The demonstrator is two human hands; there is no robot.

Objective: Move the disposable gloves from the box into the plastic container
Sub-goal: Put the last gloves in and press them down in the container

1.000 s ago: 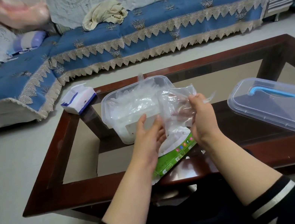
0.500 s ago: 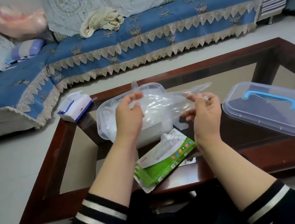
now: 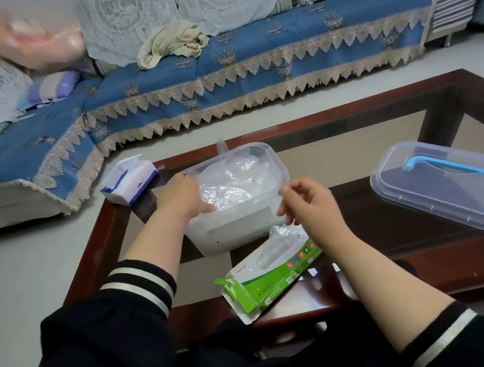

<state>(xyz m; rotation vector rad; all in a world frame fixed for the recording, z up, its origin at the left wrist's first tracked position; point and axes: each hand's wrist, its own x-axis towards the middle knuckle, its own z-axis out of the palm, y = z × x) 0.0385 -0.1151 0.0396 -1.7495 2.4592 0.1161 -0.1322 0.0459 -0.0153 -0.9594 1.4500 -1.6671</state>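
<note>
Pressing gloves (image 3: 231, 185) into container (image 3: 275, 158), left hand (image 3: 183, 198) has lowered.

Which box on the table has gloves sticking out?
The green box nearest the person, by the right hand; the white-and-blue box at the far-left corner shows none.

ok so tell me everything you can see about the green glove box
The green glove box is a flat green-and-white cardboard carton lying tilted on the near edge of the table, just in front of the clear container. An end flap hangs open, and a thin clear glove sticks out of its top slot. Neither hand touches it.
</note>
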